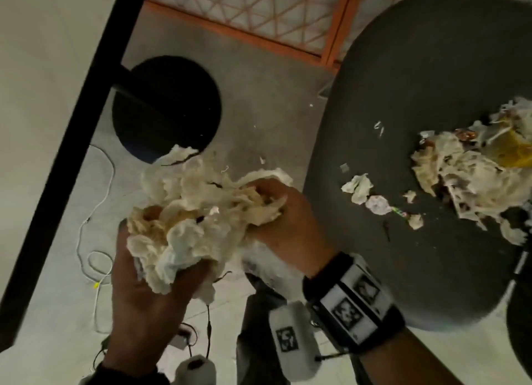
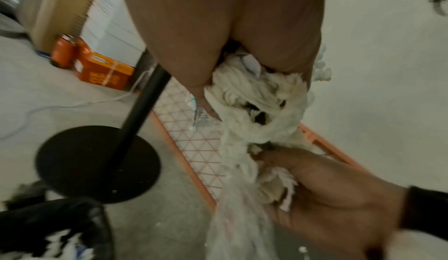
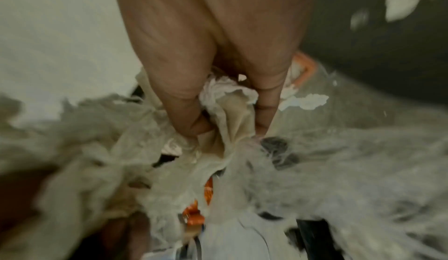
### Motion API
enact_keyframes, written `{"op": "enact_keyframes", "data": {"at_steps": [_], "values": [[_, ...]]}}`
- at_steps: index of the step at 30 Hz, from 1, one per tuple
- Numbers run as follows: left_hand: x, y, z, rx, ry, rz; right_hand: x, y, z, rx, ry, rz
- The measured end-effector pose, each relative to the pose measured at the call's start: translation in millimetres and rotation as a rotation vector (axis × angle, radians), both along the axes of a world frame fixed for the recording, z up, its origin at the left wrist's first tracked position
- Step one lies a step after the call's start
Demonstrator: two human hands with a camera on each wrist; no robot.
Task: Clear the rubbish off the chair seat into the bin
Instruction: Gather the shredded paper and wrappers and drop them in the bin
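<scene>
Both hands hold one big wad of crumpled white tissue [image 1: 198, 212] in the air, left of the dark grey chair seat [image 1: 417, 96]. My left hand [image 1: 144, 295] cups it from below, fingers curled into the paper. From the right side my right hand [image 1: 279, 214] grips it, thumb and fingers pinching the tissue [image 3: 227, 110]. A thin clear plastic film [image 2: 232, 225] hangs from the wad. A pile of tissue and a yellow wrapper [image 1: 475, 168] lies on the seat's right, with small scraps [image 1: 358, 187] near it. A black bag-lined bin [image 2: 72, 225] holding white tissue shows at the lower left of the left wrist view.
A black table edge [image 1: 86, 96] runs diagonally at left; its pole and round black base [image 1: 167, 108] stand on the grey floor. White cables [image 1: 98, 240] lie on the floor. An orange-framed mesh panel [image 1: 259, 19] lies beyond. An orange box and can [image 2: 97, 66] stand under the table.
</scene>
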State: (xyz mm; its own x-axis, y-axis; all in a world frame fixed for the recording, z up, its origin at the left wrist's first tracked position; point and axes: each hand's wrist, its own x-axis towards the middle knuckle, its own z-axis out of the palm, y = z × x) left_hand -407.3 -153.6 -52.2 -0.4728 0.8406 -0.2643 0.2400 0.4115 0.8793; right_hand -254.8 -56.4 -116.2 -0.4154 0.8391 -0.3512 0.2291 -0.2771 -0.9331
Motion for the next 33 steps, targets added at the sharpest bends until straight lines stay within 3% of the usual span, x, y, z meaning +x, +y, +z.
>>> {"op": "enact_keyframes", "data": {"at_steps": [7,10,13,17,19,22,24,27,30,33], "values": [[-66,-32,-119,-0.067,0.057,0.046,-139,-18,-169,-0.226,-0.29,0.239],[-85,-37,-197,-0.16,0.108,0.015,-160,-26,-241,-0.357,-0.33,0.291],[-96,-35,-276,-0.388,0.276,-0.041,-160,-35,-296,-0.455,-0.395,0.327],[-101,-23,-374,-0.691,0.348,-0.279,-139,-41,-327,-0.706,-0.238,0.074],[-107,-15,-427,-0.832,0.424,-0.474,-129,-39,-325,-0.766,-0.11,-0.046],[-106,-4,-478,-0.942,0.616,-0.72,-112,-42,-309,-0.794,0.005,-0.089],[-99,-4,-488,-1.052,0.686,-0.813,-100,-48,-298,-0.788,0.037,-0.059],[-90,-4,-473,-1.107,0.653,-0.783,-82,-56,-274,-0.75,0.051,-0.008],[-82,7,-424,-1.086,0.499,-0.732,-57,-64,-244,-0.706,0.032,0.029],[-77,14,-355,-0.934,0.511,-0.675,-25,-67,-197,-0.679,0.008,0.082]]}}
